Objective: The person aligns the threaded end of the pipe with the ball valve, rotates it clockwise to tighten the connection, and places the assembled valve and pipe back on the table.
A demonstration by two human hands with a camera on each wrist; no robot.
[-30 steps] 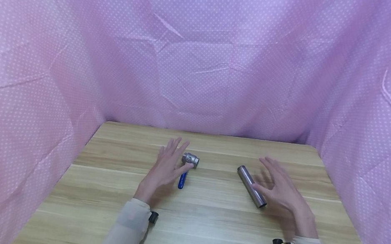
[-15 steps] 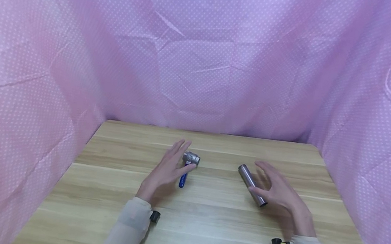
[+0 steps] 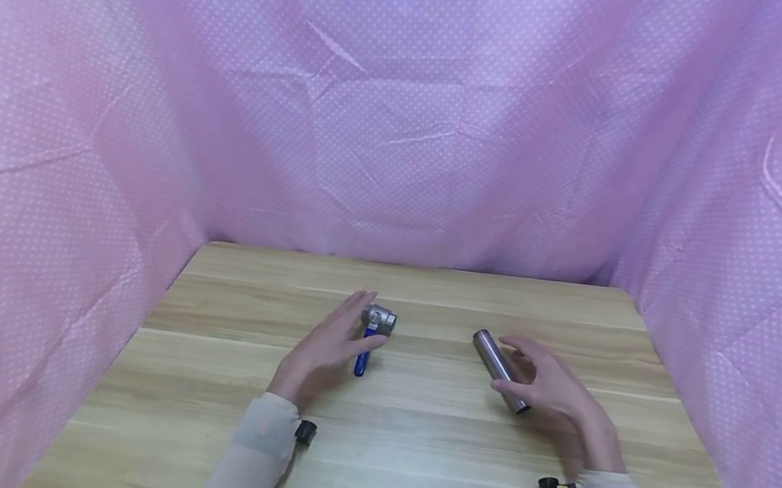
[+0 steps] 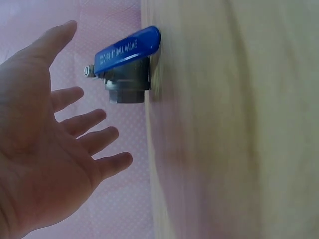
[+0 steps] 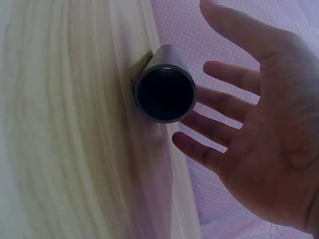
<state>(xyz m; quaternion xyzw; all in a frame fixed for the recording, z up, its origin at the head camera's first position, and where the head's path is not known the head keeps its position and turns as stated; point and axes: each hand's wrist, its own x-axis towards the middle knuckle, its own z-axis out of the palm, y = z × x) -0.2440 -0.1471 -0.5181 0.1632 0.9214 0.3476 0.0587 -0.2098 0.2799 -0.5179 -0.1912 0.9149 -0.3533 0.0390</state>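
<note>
- Here's the wooden worktop (image 3: pixel 405 457), and reaching looks like the step in hand.
- Right hand (image 3: pixel 555 384) beside the tube, fingers (image 5: pixel 232 77) and thumb apart; contact is hard to judge. Gripping would call for curling them round.
- Left hand (image 3: pixel 326 344) near the valve, fingers spread, holding nothing.
- Metal tube (image 3: pixel 492 354) lies slantwise, grey, hollow, dark inside.
- Ball valve (image 3: pixel 385 320) lies on the wood, silvery, lettered blue handle (image 4: pixel 128 49) towards the person.

Left hand (image 3: pixel 324 348) lower, right hand (image 3: pixel 554 385) nearer pipe (image 3: pixel 494 360)
</note>
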